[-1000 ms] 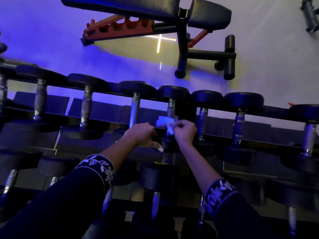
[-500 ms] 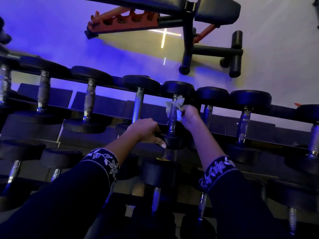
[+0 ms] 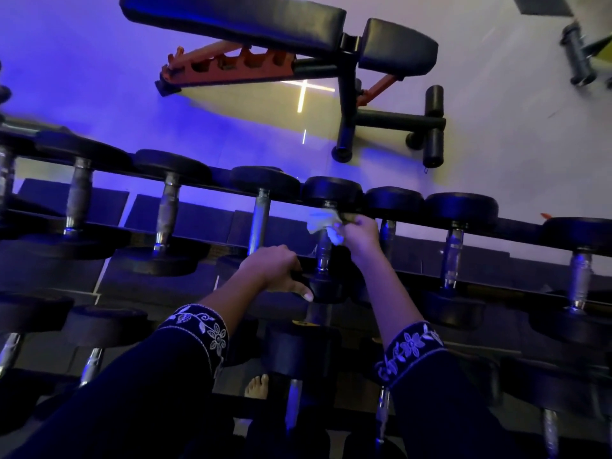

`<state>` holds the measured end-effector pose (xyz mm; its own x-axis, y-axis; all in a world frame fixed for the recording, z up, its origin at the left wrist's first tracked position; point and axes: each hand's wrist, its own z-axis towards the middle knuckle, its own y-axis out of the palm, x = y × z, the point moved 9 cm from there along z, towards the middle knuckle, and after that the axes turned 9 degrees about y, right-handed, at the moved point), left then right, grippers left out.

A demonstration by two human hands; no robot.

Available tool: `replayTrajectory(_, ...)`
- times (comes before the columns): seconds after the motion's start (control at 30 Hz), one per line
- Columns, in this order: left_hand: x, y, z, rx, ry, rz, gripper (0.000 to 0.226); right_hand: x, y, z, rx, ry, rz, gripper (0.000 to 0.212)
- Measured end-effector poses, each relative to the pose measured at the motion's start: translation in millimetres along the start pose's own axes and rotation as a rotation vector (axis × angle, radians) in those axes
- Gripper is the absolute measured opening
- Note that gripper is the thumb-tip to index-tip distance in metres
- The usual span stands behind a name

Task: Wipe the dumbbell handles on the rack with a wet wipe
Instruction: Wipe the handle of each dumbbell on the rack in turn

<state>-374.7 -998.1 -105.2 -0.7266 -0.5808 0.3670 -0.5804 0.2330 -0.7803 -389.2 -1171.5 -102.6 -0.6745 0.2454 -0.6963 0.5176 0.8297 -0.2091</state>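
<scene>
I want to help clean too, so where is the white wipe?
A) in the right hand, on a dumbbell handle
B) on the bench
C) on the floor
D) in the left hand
A: the right hand pinches the wet wipe against a dumbbell handle; the left hand holds the dumbbell head.

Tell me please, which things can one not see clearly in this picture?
1. Head view: top of the dumbbell handle, covered by the wet wipe and right hand.
2. Head view: fingertips of the left hand, curled behind that dumbbell's near head.
3. Head view: lowest dumbbells, cut off by the bottom edge.
4. Head view: weight markings, too dark.
</scene>
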Motion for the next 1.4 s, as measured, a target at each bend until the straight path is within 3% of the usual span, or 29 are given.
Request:
replayTrajectory(0.1, 0.9, -1.1, 1.1, 0.008, 0.002, 0.000, 0.074, -20.2, -7.0, -11.5, 0.209, -0.127, -0.227, 0.014)
replayTrajectory(0.27, 3.6, -4.7, -1.6, 0.029, 0.020, -0.025, 0.069, 13.1, -6.3, -43.9, 0.245, -0.191, -0.524, 0.017)
replayTrajectory(0.5, 14.6, -11.2, -14.8, 0.086, 0.036, 0.159, 0.078, 16.1, -47.2, -72.0, 0.275, -0.180, -0.282, 0.021)
replayTrajectory(0.67, 43.9, -12.4, -34.9, 0.327, 0.032, 0.157, 0.064, 25.8, -100.3, -77.1, 0.280, -0.159, -0.190, 0.019)
replayTrajectory(0.73, 66.1, -8.7, -37.8, 0.402, 0.063, 0.085, 0.075, 33.0, -122.3, -73.6, 0.280, -0.147, -0.180, 0.022)
replayTrajectory(0.8, 89.8, 0.8, -32.5, 0.384, 0.051, 0.071, 0.085, 35.1, -138.2, -71.7, 0.248, -0.156, -0.173, 0.023)
replayTrajectory(1.1, 185.2, 14.6, -9.5, 0.257, -0.162, 0.089, 0.077, 35.7, -187.7, -73.6, 0.039, -0.218, -0.232, 0.019)
replayTrajectory(1.33, 183.1, 12.1, -5.5, 0.238, -0.259, 0.100, 0.079, 30.8, -187.9, -69.7, -0.018, -0.237, -0.285, 0.021)
replayTrajectory(1.4, 171.2, 10.3, 13.4, 0.156, -0.272, 0.137, 0.079, 28.6, -179.9, -56.8, -0.007, -0.228, -0.344, 0.020)
